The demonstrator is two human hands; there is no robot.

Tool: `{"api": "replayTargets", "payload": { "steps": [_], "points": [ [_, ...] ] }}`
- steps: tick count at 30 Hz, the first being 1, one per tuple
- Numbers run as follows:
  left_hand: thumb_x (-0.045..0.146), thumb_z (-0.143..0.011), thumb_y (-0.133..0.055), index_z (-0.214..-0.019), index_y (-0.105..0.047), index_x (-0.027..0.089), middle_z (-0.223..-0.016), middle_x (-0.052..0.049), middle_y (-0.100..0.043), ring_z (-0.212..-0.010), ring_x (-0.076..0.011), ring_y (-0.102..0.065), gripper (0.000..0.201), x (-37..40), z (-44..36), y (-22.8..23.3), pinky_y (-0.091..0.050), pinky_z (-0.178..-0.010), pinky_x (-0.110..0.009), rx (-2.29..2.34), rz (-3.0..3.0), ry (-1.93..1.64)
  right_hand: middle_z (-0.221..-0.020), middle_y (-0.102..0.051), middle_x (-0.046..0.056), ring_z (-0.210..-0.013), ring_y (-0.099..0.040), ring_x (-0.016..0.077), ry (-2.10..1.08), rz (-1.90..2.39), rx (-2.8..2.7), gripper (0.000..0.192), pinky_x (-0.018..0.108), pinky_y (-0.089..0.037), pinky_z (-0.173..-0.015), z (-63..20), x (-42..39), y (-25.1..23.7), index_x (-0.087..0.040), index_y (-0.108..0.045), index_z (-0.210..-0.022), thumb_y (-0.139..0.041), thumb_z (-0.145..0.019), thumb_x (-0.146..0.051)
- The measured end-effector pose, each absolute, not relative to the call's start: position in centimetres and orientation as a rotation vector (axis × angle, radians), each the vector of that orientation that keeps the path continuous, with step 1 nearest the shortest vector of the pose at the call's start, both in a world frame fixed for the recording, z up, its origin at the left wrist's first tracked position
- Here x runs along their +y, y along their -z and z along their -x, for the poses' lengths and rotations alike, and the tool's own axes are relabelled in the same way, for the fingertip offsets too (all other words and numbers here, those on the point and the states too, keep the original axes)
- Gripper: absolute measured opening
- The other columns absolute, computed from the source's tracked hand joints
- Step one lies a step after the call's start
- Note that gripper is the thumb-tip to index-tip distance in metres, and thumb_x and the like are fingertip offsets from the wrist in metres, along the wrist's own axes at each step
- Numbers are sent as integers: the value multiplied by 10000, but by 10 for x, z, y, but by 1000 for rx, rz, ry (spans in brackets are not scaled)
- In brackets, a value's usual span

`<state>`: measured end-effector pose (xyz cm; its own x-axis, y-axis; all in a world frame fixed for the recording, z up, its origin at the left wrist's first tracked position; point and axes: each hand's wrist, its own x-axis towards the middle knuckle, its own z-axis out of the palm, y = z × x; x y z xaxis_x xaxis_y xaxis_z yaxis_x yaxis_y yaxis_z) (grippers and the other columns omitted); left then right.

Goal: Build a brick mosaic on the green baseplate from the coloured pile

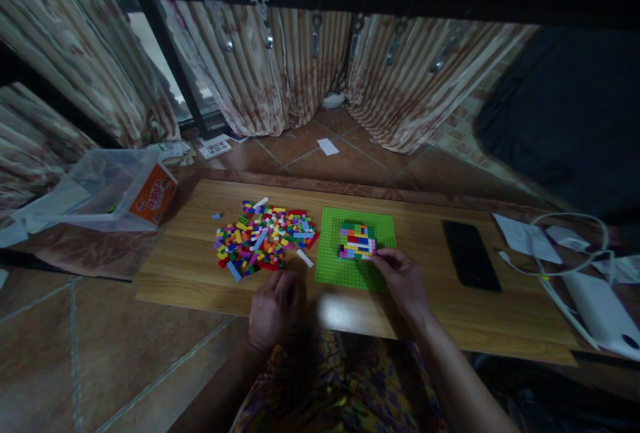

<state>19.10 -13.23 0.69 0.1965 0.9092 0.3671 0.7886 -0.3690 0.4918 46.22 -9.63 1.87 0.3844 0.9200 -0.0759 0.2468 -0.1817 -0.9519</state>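
Observation:
A green studded baseplate [330,273] lies on the wooden table, bearing a low, many-coloured build of toy bricks [356,241]. At the build's near right corner, my right hand [404,279] has thumb and forefinger pinched on a small toy brick, mostly hidden by the fingertips. My left hand [273,306] rests at the table's near edge with its fingers curled in. Whatever it may hold is hidden. Just beyond it spreads a heap of loose toy bricks [265,236] in many colours, left of the baseplate. A white long brick [305,258] lies between heap and baseplate.
A black phone-like slab [470,255] lies right of the baseplate. Farther right are papers [525,238], a white cable [537,266] and a white device [600,309]. A clear plastic bin [107,189] with an orange label stands off the table's left end. Striped curtains [280,73] hang behind.

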Motion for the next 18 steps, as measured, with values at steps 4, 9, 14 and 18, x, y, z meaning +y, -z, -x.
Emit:
{"api": "replayTargets", "payload": {
  "steps": [4, 9, 14, 18],
  "points": [
    [207, -905, -513, -942, -587, 198, -870, -40, -652, -739, -153, -628, 82, -132, -190, -5, -477, -643, -252, 1652, -2272, -898, -827, -736, 62, -774, -664, 212, -881, 1661, -1039, 309, 350, -496, -744, -462, -94, -17, -186, -703, -819, -761, -671, -451],
    [233, -911, -505, -942, -586, 198, -862, -40, -650, -732, -154, -629, 94, -132, -190, -7, -482, -647, -256, 1660, -2268, -883, -838, -738, 69, -781, -663, 216, -866, 1672, -1053, 302, 353, -491, -747, -462, -93, -17, -184, -707, -823, -752, -676, -444],
    [242, -917, -492, -964, -585, 199, -892, -46, -659, -765, -157, -644, 113, -133, -191, -9, -497, -677, -257, 1656, -2249, -888, -826, -739, 67, -772, -671, 209, -876, 1632, -1040, 294, 353, -500, -748, -460, -92, -16, -179, -698, -818, -744, -679, -434],
    [250, -917, -493, -932, -597, 199, -859, -43, -660, -750, -154, -643, 117, -133, -191, -9, -494, -661, -251, 1674, -2245, -876, -813, -737, 60, -753, -668, 205, -875, 1612, -1046, 308, 348, -505, -734, -461, -91, -14, -179, -694, -816, -748, -671, -446]
  ]
}}
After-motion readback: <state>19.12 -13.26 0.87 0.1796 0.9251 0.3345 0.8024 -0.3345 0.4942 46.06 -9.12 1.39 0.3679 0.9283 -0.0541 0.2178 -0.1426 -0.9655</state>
